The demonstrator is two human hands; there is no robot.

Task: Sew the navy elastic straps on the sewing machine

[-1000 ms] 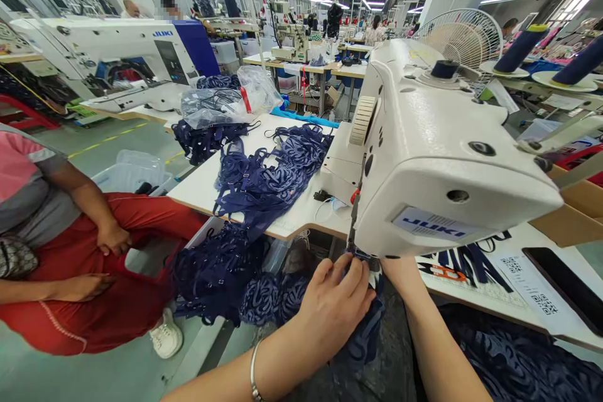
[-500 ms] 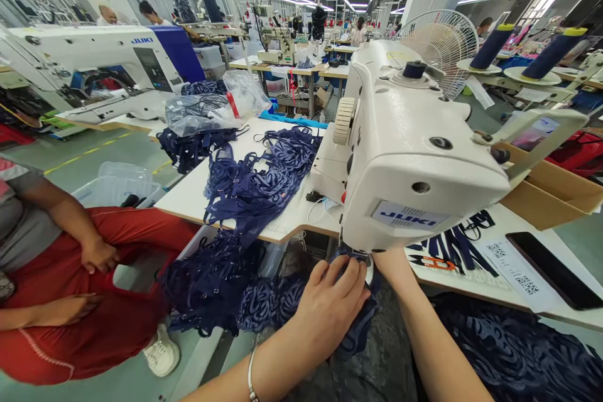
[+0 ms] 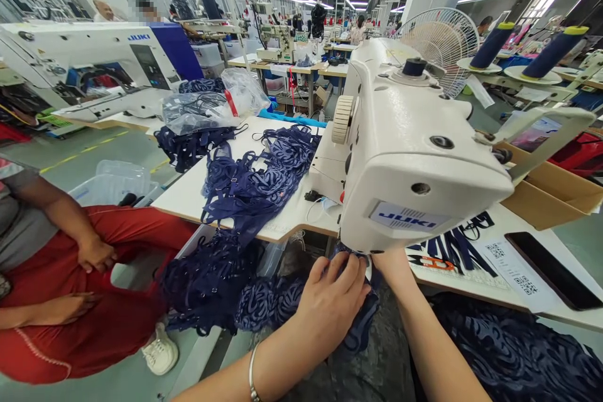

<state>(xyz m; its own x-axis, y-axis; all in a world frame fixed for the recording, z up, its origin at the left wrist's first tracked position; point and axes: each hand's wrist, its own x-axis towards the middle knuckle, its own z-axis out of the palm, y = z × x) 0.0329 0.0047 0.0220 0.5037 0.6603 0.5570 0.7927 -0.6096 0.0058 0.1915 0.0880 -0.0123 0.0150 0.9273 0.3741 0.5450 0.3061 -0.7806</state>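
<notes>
A white sewing machine [image 3: 424, 157] stands before me, its head over the work. My left hand [image 3: 332, 298], with a bangle on the wrist, bends its fingers over a dark navy patterned bra [image 3: 360, 330] below the needle area. The bra's cloth bunches under the palm and hangs off the table edge. Behind the machine head, my right hand [image 3: 390, 259] is mostly hidden; only its wrist side shows, close to the same cloth. More navy bras [image 3: 202, 282] hang in a linked heap to the left, joined toward the piece at my left hand.
Navy bras [image 3: 264, 176] pile on the white table [image 3: 183, 198]. To the right are orange-handled snips [image 3: 431, 262], dark straps [image 3: 464, 251], a phone [image 3: 553, 270], a paper with codes [image 3: 513, 276] and a cardboard box [image 3: 551, 195]. A seated person in red trousers [image 3: 117, 301] is at left.
The view has shifted very slightly. My left hand stays on the bra with its fingers a little more arched; my right arm keeps nearly the same place.
</notes>
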